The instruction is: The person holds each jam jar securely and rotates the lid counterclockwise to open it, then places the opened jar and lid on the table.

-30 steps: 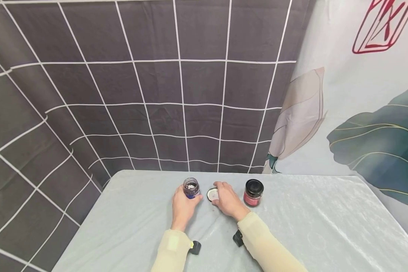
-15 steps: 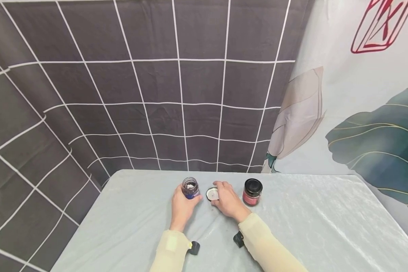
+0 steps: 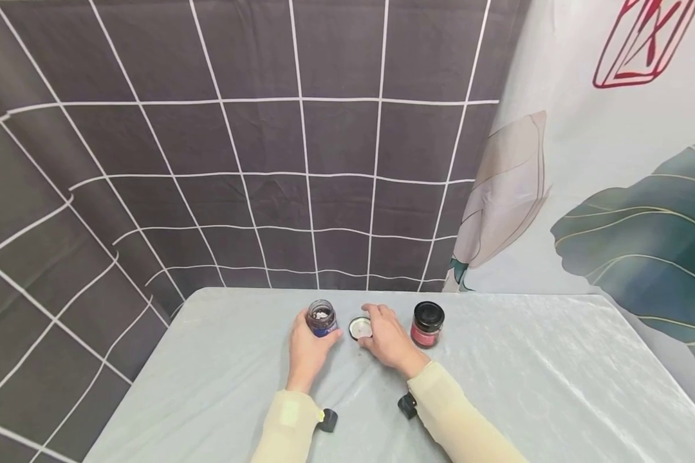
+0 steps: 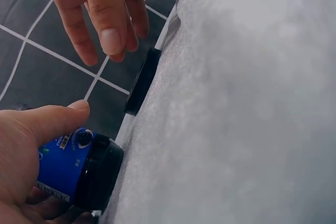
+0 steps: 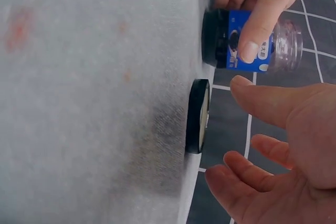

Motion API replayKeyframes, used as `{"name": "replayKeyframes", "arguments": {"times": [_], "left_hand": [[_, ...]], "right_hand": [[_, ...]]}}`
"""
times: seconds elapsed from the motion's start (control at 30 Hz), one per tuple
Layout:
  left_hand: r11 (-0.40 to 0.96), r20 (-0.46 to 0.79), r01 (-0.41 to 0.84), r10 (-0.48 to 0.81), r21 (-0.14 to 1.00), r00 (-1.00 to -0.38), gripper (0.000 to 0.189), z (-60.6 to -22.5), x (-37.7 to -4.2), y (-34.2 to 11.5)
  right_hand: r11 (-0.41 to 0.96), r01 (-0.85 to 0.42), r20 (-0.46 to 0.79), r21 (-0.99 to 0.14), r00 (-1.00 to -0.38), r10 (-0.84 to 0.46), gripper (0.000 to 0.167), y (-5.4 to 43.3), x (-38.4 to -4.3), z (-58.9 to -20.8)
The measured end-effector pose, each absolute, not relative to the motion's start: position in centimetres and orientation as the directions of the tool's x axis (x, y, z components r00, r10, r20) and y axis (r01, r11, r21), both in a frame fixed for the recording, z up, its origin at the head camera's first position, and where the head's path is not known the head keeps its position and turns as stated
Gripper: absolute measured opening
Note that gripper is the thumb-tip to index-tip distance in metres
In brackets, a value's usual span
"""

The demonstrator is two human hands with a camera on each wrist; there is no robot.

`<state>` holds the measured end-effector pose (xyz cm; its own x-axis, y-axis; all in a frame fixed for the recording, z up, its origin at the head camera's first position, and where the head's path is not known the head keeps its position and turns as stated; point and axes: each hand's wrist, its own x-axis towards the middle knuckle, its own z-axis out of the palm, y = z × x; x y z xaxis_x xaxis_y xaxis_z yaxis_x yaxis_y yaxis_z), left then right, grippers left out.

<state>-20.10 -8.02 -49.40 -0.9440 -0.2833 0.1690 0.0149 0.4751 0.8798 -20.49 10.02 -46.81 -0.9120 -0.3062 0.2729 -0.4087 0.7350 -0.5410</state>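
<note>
My left hand (image 3: 311,348) grips a small glass jar (image 3: 320,328) with a blue label, its thumb on the near side. The jar stands upright with its mouth uncovered, and something whitish shows inside. Its label faces out in the left wrist view, where the jar (image 4: 65,169) sits on the cloth. To its right, a round black-rimmed lid (image 3: 358,328) lies with its pale inner side up. My right hand (image 3: 389,341) hovers beside and partly over the lid, fingers loosely spread. In the right wrist view, the fingertips (image 5: 223,182) are apart from the lid (image 5: 197,119).
Another jar (image 3: 426,326), with a black lid and a red label, stands just right of my right hand. Pale grey cloth (image 3: 527,386) covers the table. Behind its far edge hangs a dark curtain (image 3: 266,199) with white grid lines.
The head view has turned slightly. A little more of the lid shows beside my right hand. My left hand keeps its hold on the jar.
</note>
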Motion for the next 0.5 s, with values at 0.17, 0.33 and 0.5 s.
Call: {"name": "replayKeyframes", "arguments": {"times": [0.17, 0.33, 0.5], "left_hand": [[0.459, 0.172, 0.028, -0.276, 0.888, -0.946, 0.092, -49.3, -20.0, -8.2], [0.45, 0.169, 0.034, -0.263, 0.892, -0.95, 0.094, -49.2, -20.0, -8.4], [0.435, 0.172, 0.041, -0.267, 0.9, -0.948, 0.095, -49.0, -19.9, -8.6]], "right_hand": [[0.737, -0.421, 0.293, -0.528, -0.905, -0.307, 0.061, 10.2, -20.4, -46.4], [0.74, -0.437, 0.313, -0.512, -0.897, -0.313, 0.06, 10.3, -20.3, -45.8], [0.737, -0.44, 0.321, -0.513, -0.895, -0.311, 0.06, 10.4, -20.1, -45.2]]}}
